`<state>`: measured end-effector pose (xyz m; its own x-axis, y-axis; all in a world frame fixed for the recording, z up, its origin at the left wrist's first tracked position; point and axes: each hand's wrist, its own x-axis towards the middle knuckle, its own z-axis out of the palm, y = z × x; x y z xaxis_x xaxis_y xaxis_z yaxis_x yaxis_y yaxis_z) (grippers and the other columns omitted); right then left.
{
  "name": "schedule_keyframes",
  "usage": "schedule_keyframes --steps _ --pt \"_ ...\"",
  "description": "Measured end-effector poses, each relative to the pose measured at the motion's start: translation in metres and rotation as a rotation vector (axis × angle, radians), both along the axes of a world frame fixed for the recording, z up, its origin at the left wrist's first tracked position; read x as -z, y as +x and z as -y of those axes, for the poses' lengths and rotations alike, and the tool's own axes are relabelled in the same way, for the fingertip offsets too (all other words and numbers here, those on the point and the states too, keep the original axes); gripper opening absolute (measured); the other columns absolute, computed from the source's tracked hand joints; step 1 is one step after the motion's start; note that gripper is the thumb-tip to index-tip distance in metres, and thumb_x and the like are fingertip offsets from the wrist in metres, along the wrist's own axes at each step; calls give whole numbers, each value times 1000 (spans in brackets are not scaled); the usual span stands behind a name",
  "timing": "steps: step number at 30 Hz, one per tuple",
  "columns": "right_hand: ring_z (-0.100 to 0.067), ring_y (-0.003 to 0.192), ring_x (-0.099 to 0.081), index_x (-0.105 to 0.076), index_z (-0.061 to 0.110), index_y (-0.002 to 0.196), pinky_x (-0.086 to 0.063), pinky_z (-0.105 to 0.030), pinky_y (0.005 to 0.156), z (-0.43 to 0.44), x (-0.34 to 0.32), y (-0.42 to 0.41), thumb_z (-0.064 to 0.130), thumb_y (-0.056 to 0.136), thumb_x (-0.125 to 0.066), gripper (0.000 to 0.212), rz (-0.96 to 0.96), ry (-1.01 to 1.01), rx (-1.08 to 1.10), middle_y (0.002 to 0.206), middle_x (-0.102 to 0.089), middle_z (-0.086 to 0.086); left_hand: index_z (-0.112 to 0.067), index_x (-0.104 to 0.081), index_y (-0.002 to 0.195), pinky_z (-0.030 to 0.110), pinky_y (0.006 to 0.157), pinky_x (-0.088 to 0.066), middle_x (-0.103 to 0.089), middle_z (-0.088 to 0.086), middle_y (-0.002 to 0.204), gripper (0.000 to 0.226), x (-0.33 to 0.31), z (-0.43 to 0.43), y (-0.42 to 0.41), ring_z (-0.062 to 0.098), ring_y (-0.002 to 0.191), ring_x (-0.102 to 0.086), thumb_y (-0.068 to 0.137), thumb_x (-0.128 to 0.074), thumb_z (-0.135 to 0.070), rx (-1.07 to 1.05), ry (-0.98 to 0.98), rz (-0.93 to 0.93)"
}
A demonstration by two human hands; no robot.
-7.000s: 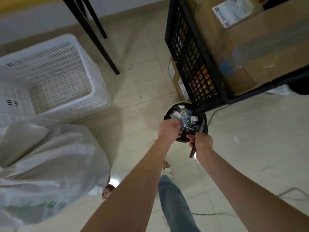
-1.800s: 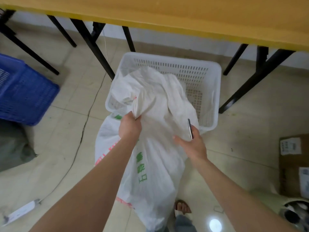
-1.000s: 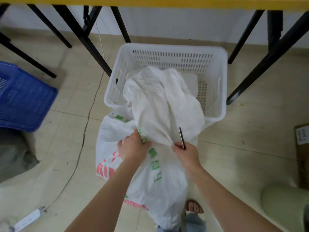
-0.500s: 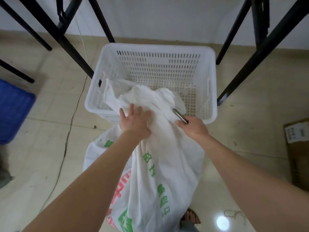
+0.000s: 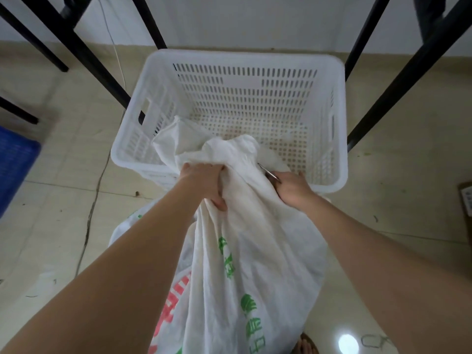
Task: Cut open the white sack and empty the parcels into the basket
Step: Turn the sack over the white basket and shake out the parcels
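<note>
Sack (image 5: 255,251) top draped over basket (image 5: 342,123) near rim, bulk outside on floor. Left hand (image 5: 204,182) fingers bunch sack neck. Right hand (image 5: 291,186) fingers curl round cutter (image 5: 268,171). No parcels visible in basket. Cut probably done, dump pending.

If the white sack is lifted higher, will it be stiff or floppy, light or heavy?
Probably floppy: the white sack bunches into folds where the left hand and right hand grip it. Its lower part bulges, so likely heavy. The loose mouth droops into the basket.
</note>
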<state>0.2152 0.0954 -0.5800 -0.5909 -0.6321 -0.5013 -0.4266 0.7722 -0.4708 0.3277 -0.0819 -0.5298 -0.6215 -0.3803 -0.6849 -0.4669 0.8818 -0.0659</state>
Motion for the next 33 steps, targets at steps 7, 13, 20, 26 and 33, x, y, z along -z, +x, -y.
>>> schedule_keyframes --steps 7,13,20,26,33 --pt "-25 124 -50 -64 32 119 -8 -41 115 -44 7 29 31 102 -34 34 40 -73 82 126 -64 -4 -32 -31 140 42 98 -40 -55 -3 124 114 5 -27 27 24 116 -55 43 -80 -67 -14 11 25" --pt "-24 125 -49 -64 32 118 -7 -44 119 -90 3 62 35 103 -30 37 141 53 137 128 -62 -3 -30 -32 140 45 99 -40 -52 -2 132 107 2 -75 66 25 124 -50 50 -80 -64 31 48 81" --pt "-27 108 -59 -65 22 117 -45 -33 88 -135 -33 134 31 101 -38 33 177 -90 361 115 -63 -7 -33 -23 146 51 112 -24 -39 -3 146 101 -15 -111 135 25 138 -33 62 -69 -66 49 17 150" --pt "-21 112 -56 -42 27 138 -43 -33 93 -169 -62 203 58 79 -63 70 190 -65 475 131 -42 -1 -23 -3 151 44 119 -12 -8 3 160 99 -51 -139 190 20 148 -9 79 -59 -61 -246 -64 -221" --pt "-25 119 -54 -28 22 146 -45 -38 96 -192 -94 287 65 64 -72 103 306 45 461 140 -37 -2 -13 -6 150 42 118 -14 -15 6 157 125 -84 -220 285 22 146 -16 60 -62 -78 -634 0 -233"
